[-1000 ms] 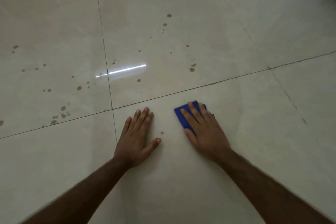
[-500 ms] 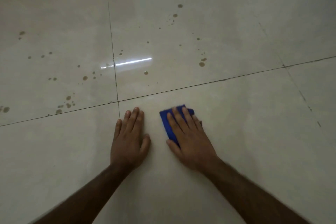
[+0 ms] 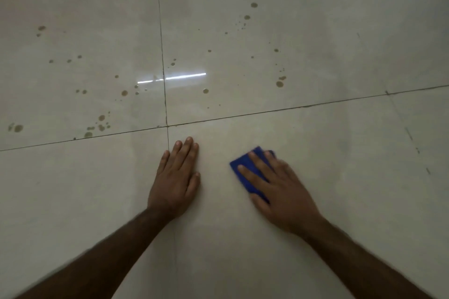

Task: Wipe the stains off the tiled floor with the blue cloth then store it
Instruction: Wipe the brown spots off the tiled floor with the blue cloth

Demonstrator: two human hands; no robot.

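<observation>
Both hands lie flat on the near tile of the floor point(image 3: 340, 177), just this side of the cross joint. The left hand point(image 3: 176, 182) rests beside the lengthwise joint, its fingers point(image 3: 188, 150) pointing far. The right hand point(image 3: 279, 192) lies to its right, apart from it, pressing the cloth point(image 3: 243, 165) onto the floor. The stains point(image 3: 279, 84) are scattered over the far tiles, left and right of the lengthwise joint.

The glossy tiled floor point(image 3: 315, 31) is being crossed by dark grout lines point(image 3: 279, 111), and brown stains point(image 3: 279, 84) are being carried on the far tiles. A folded blue cloth point(image 3: 245, 167) is being pressed flat by the right hand point(image 3: 279, 187); the left hand point(image 3: 176, 177) is being rested flat beside it.
</observation>
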